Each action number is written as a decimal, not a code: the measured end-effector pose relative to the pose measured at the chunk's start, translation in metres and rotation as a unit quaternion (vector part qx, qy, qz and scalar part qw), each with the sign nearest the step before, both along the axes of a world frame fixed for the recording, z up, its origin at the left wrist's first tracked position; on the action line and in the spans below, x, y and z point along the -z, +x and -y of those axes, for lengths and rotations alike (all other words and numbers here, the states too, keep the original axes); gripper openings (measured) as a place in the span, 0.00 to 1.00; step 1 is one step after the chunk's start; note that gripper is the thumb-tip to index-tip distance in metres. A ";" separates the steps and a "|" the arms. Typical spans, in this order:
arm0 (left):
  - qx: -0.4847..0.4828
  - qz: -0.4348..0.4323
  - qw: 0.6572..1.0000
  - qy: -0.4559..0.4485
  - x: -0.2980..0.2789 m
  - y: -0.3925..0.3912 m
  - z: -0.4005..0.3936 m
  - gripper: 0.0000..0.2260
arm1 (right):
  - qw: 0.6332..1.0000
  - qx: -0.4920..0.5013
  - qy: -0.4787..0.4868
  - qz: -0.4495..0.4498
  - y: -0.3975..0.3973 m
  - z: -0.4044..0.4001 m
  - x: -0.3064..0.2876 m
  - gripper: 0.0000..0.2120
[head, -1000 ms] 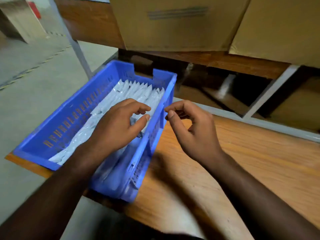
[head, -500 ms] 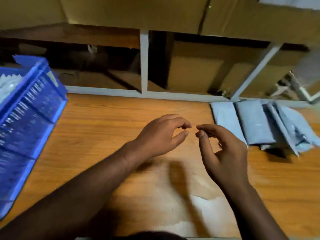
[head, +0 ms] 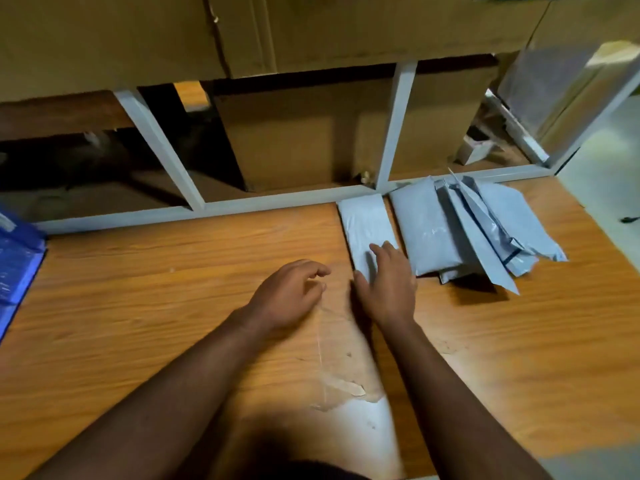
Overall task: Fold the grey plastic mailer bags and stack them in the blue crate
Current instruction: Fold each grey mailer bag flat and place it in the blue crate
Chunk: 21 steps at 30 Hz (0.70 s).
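a: status of right hand (head: 388,285)?
b: laid flat on the near end of the narrow folded mailer (head: 365,230), centre-right of frame; fingers straight, slightly spread, pressing rather than pinching. probably placed so to slide the mailer toward the near edge.

a: left hand (head: 289,296)?
b: poised just beside the right, centre of frame, over bare table (head: 138,306); fingers loosely curled, holding nothing. likely positioned to take the opposite edge for folding.

a: remaining stock?
b: loose pile of grey mailers (head: 467,230) right of the narrow one, fanned and overlapping, against the white frame rail (head: 277,202).

a: destination?
b: blue crate (head: 17,265), far left edge of frame, mostly cut off; contents not visible.
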<state>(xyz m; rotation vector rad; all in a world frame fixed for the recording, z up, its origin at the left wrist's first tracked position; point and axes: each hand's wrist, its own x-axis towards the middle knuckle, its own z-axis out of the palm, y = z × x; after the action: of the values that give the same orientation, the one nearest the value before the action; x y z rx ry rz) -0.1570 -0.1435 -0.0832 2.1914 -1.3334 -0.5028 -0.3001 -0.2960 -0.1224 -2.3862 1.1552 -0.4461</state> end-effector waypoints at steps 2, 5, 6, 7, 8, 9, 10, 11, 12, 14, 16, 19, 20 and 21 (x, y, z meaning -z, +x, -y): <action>-0.015 -0.005 1.000 -0.003 0.001 0.001 -0.002 0.13 | 0.999 -0.011 -0.025 -0.048 0.011 0.006 0.008 0.31; -0.044 -0.001 0.999 -0.013 0.001 0.007 -0.012 0.14 | 0.997 0.012 0.007 -0.070 0.023 0.014 0.012 0.37; -0.053 0.000 0.998 -0.014 0.002 0.010 -0.018 0.13 | 0.997 0.014 0.022 -0.069 0.026 0.015 0.012 0.37; -0.059 0.003 0.998 -0.016 0.003 0.013 -0.024 0.13 | 0.998 -0.001 0.025 -0.060 0.028 0.016 0.011 0.35; -0.063 0.010 0.998 -0.018 0.006 0.017 -0.032 0.13 | 0.998 -0.035 0.023 -0.043 0.029 0.015 0.010 0.32; -0.071 0.022 0.997 -0.026 0.009 0.021 -0.039 0.13 | 0.995 -0.090 0.027 -0.021 0.029 0.014 0.010 0.30; -0.083 0.037 0.995 -0.039 0.013 0.024 -0.045 0.14 | 0.987 -0.161 0.028 -0.009 0.028 0.012 0.009 0.30; -0.097 0.051 0.993 -0.050 0.017 0.026 -0.051 0.16 | 0.971 -0.239 0.019 -0.017 0.028 0.009 0.009 0.30; -0.115 0.063 0.990 -0.050 0.021 0.027 -0.056 0.20 | 0.950 -0.309 0.008 -0.033 0.028 0.006 0.010 0.30; -0.137 0.082 0.987 -0.002 0.030 0.025 -0.065 0.28 | 0.923 -0.383 0.011 -0.034 0.030 0.005 0.014 0.28; -0.123 0.096 0.986 0.058 0.043 0.021 -0.069 0.33 | 0.920 -0.389 0.035 -0.012 0.035 0.007 0.013 0.26; -0.135 0.100 0.983 0.079 0.061 0.016 -0.067 0.30 | 0.916 -0.397 0.055 -0.005 0.042 0.011 0.016 0.18; -0.156 0.108 0.980 0.063 0.062 0.015 -0.064 0.28 | 0.916 -0.396 0.070 -0.008 0.044 0.013 0.016 0.14; -0.180 0.123 0.975 0.042 0.063 0.013 -0.061 0.26 | 0.914 -0.395 0.087 -0.014 0.046 0.014 0.015 0.11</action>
<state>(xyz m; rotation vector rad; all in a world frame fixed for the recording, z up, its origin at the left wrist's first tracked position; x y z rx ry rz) -0.1438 -0.0823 -0.1458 2.5579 -1.0060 -0.1538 -0.2537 -0.3102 -0.1374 -2.4460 0.1517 -0.0271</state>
